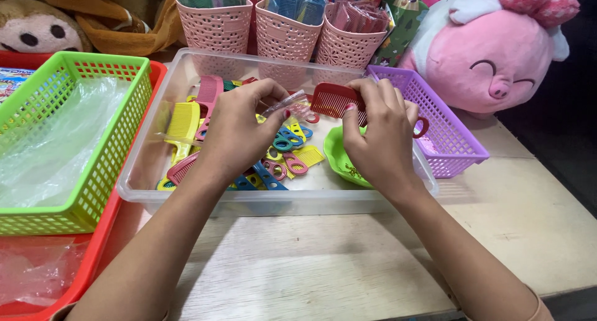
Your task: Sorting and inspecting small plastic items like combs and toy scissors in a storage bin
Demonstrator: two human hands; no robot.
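My right hand (377,134) pinches a red comb (334,100) above a clear plastic bin (286,203). A small clear plastic sleeve (285,105) is held in my left hand (239,129), its open end next to the comb. Both hands hover over the bin. Inside the bin lie several small scissors (287,150) with coloured handles, yellow and pink combs (182,123), and a green dish (339,154) under my right hand. A red scissor handle (421,128) sticks out past my right hand.
A green basket (93,172) with clear bags sits in a red tray (93,259) at left. A purple basket (448,134) stands right of the bin. Three pink baskets (283,35) of packed items line the back. Plush toys, a pink pig (491,54) among them, sit behind.
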